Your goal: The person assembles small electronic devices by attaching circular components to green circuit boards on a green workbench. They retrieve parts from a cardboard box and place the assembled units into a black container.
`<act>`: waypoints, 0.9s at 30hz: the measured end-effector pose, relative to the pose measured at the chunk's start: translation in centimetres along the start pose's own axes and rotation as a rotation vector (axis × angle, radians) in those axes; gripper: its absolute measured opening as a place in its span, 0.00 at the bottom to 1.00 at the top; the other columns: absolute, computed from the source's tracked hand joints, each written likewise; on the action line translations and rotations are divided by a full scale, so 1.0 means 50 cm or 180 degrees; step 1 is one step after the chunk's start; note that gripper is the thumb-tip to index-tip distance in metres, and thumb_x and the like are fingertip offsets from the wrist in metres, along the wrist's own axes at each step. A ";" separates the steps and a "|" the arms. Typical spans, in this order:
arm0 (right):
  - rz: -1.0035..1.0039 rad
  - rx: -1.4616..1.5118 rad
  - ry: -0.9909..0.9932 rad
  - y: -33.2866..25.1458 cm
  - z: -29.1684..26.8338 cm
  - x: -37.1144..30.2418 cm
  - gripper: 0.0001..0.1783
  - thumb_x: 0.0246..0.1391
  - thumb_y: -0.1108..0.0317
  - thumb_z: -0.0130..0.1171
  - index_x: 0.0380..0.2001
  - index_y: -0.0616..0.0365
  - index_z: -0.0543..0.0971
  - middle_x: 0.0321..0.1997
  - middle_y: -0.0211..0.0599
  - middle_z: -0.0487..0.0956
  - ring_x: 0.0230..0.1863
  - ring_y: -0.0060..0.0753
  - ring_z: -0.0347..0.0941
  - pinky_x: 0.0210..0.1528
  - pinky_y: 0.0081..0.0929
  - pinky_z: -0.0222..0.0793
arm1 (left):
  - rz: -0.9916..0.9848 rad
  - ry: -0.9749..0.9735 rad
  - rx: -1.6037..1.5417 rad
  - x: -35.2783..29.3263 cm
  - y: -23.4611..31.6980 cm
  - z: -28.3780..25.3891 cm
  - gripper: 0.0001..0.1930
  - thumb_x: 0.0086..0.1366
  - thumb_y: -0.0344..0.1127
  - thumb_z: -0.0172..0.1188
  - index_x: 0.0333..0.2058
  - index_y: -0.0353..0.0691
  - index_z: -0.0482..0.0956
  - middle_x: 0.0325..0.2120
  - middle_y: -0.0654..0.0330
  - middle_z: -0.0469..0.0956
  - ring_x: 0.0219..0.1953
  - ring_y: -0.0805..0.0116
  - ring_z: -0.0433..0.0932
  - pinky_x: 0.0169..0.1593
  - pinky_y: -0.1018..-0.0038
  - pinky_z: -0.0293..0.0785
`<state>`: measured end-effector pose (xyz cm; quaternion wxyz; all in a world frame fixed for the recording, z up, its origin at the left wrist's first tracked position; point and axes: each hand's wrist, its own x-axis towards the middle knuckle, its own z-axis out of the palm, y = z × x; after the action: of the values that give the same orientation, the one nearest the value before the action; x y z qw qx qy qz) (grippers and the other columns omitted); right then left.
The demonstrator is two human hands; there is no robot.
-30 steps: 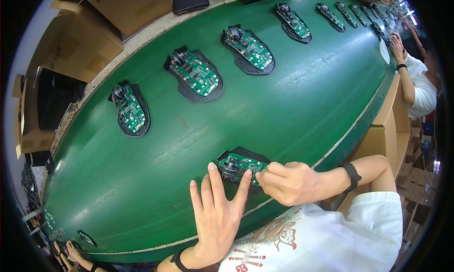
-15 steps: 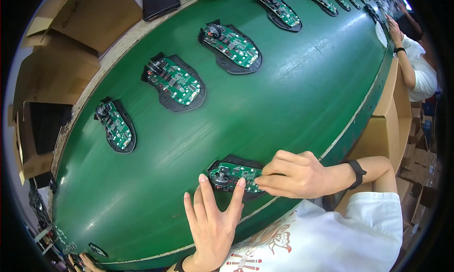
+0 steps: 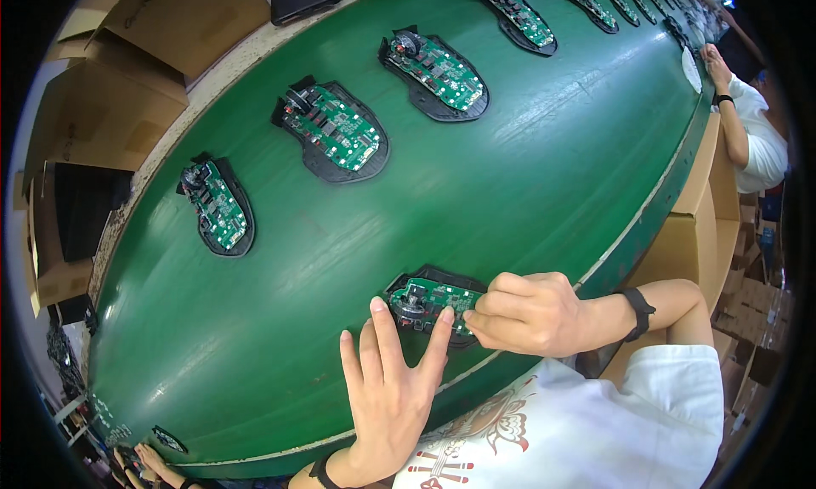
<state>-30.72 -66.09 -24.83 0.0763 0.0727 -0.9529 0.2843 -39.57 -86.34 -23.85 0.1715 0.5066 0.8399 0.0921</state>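
Note:
In front of me on the green work surface (image 3: 297, 336) lies an opened computer mouse base (image 3: 446, 277), a black shell carrying a green circuit board (image 3: 432, 295) and a scroll wheel (image 3: 412, 305). My left hand (image 3: 391, 400) has its fingers spread, two fingertips resting on the near and wheel-side edges of the base. At the board's right end, my right hand (image 3: 527, 315) is closed in a pinch. Whatever sits between its fingertips is hidden or too small to name.
Similar mouse bases (image 3: 344, 132) lie in a row across the surface toward the far right. Cardboard boxes (image 3: 110, 107) line the left side; another box (image 3: 693, 234) stands at the right. A co-worker's hand (image 3: 716, 64) is at upper right; other hands (image 3: 149, 462) show at lower left.
The mouse base under my hands and my left hand have shifted slightly right and upward in view. The row of bases has moved the same way. My right hand keeps its pinch.

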 end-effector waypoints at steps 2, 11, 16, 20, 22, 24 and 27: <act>0.0069 0.0114 -0.0085 0.000 -0.005 0.008 0.06 0.38 0.73 0.66 0.24 0.57 0.79 0.25 0.23 0.68 0.29 0.21 0.68 0.14 0.19 0.63 | 0.0004 -0.0004 -0.0032 0.002 -0.001 -0.002 0.38 0.48 0.42 0.74 0.61 0.65 0.72 0.62 0.33 0.59 0.50 0.45 0.71 0.56 0.47 0.70; 0.0057 0.0003 -0.0574 0.008 -0.037 0.025 0.06 0.40 0.71 0.67 0.26 0.57 0.81 0.26 0.24 0.70 0.31 0.22 0.70 0.15 0.22 0.65 | 0.0032 -0.0087 -0.0049 0.014 -0.007 -0.015 0.38 0.48 0.43 0.74 0.61 0.67 0.72 0.60 0.34 0.61 0.49 0.46 0.71 0.56 0.47 0.70; 0.0511 0.0740 -0.0620 0.029 -0.068 0.042 0.10 0.44 0.71 0.69 0.33 0.55 0.85 0.31 0.25 0.78 0.30 0.25 0.73 0.18 0.24 0.67 | 0.0011 -0.0070 -0.0001 0.022 -0.015 -0.027 0.37 0.49 0.42 0.73 0.60 0.70 0.72 0.58 0.39 0.65 0.48 0.49 0.71 0.55 0.48 0.70; 0.0578 0.0365 -0.0742 0.019 -0.082 0.051 0.12 0.47 0.69 0.68 0.38 0.55 0.84 0.35 0.23 0.78 0.34 0.25 0.73 0.21 0.26 0.68 | 0.0224 -0.0070 0.0267 0.018 -0.043 -0.030 0.31 0.57 0.43 0.66 0.61 0.67 0.71 0.54 0.41 0.68 0.47 0.51 0.73 0.53 0.44 0.69; 0.0614 0.0137 -0.0746 0.019 -0.089 0.052 0.12 0.47 0.69 0.68 0.38 0.54 0.84 0.35 0.23 0.78 0.34 0.25 0.74 0.22 0.26 0.68 | 0.0095 -0.0093 0.0142 0.012 -0.056 -0.043 0.29 0.56 0.44 0.67 0.58 0.66 0.74 0.53 0.43 0.68 0.49 0.50 0.72 0.55 0.45 0.67; 0.0603 -0.0031 -0.0769 0.024 -0.093 0.057 0.12 0.47 0.70 0.68 0.37 0.54 0.84 0.35 0.24 0.78 0.34 0.25 0.74 0.23 0.26 0.68 | -0.0146 -0.0097 -0.0188 0.007 -0.085 -0.070 0.26 0.54 0.42 0.70 0.54 0.63 0.77 0.53 0.44 0.68 0.49 0.50 0.71 0.55 0.51 0.67; 0.0540 -0.0235 -0.0787 0.024 -0.094 0.040 0.11 0.47 0.70 0.68 0.37 0.54 0.84 0.35 0.24 0.78 0.34 0.25 0.73 0.23 0.26 0.68 | -0.0455 0.0040 -0.0450 -0.010 -0.139 -0.092 0.18 0.53 0.40 0.71 0.45 0.54 0.81 0.54 0.41 0.69 0.51 0.44 0.71 0.56 0.56 0.66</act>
<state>-32.38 -62.70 -21.21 -0.0633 0.0234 -0.9676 0.2434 -46.82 -89.96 -21.77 0.2076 0.4314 0.8664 0.1419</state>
